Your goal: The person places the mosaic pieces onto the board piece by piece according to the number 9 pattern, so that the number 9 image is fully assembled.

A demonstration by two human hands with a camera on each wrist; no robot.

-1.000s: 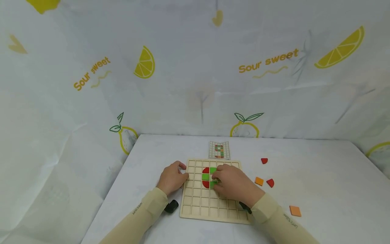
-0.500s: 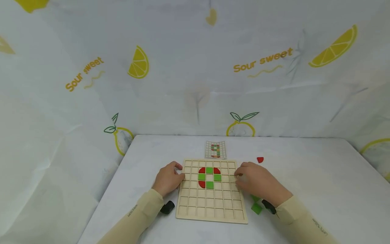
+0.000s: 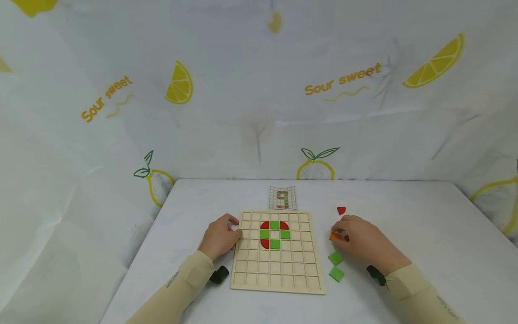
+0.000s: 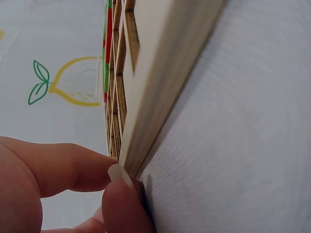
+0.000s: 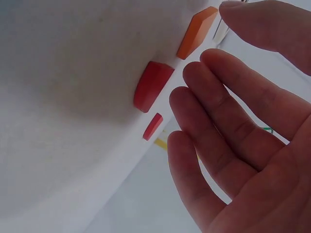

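A pale wooden grid board (image 3: 297, 256) lies on the table, its upper cells holding a ring of green squares and red rounded corner pieces. At the board's left edge, my left hand (image 3: 217, 237) pinches the rim between thumb and index finger, seen close up in the left wrist view. To the right of the board, my right hand (image 3: 364, 240) reaches round an orange square tile (image 3: 334, 236). In the right wrist view its fingers are loosely spread, with the thumb tip right by the orange tile (image 5: 197, 34). A red rounded piece (image 5: 153, 86) lies just beside that tile.
Two green square tiles (image 3: 335, 258) lie between the board and my right forearm. A red piece (image 3: 341, 210) sits farther back. Behind the board lies a printed pattern card (image 3: 282, 207). A white lemon-print sheet (image 3: 226, 148) hangs behind the table.
My right hand has left the ring of tiles and moved right to the orange tile, uncovering a red corner piece and green squares. My left hand stays at the board's edge.
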